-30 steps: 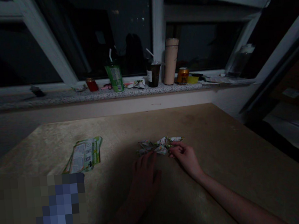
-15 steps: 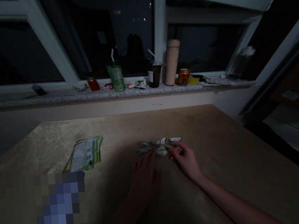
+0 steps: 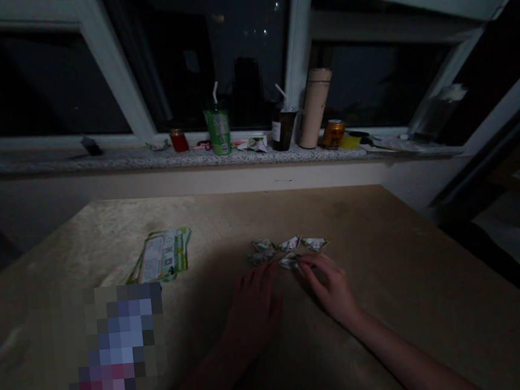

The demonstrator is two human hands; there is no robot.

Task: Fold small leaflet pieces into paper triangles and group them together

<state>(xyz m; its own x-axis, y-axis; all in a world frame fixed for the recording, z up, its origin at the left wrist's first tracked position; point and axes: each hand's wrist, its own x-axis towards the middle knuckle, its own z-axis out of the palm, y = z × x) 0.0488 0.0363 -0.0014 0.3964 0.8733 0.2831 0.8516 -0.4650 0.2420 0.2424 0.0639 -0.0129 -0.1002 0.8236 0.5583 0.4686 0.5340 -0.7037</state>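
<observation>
Nearest, the person's left hand (image 3: pixel 254 305) rests palm down in shadow on the tan, wood-look worktop (image 3: pixel 393 256), its fingers loosely spread, the thumb apart, the tips close to the row of folded paper. The right hand (image 3: pixel 331 283) comes in from the other side, thumb and forefinger drawn together at the near edge of a small green-and-white folded paper piece (image 3: pixel 288 261); whether they pinch it or merely touch it I cannot tell.

Just beyond lie more pointed paper pieces (image 3: pixel 316 243) of the same printed kind, close together, some seeming to touch. With so little space between them, a knuckle or trailing fingertip could knock a neighbour askew, and a hard squeeze could crush or loosen a fold; the hands' own shadow would make either slip easier to miss.

Well to the left is a fanned stack of green-and-white printed paper sheets (image 3: pixel 160 255). Farthest, a grey speckled stone windowsill (image 3: pixel 125 161) carries a green cup with a white straw (image 3: pixel 218 129) and a tall beige flask (image 3: pixel 315 108).
</observation>
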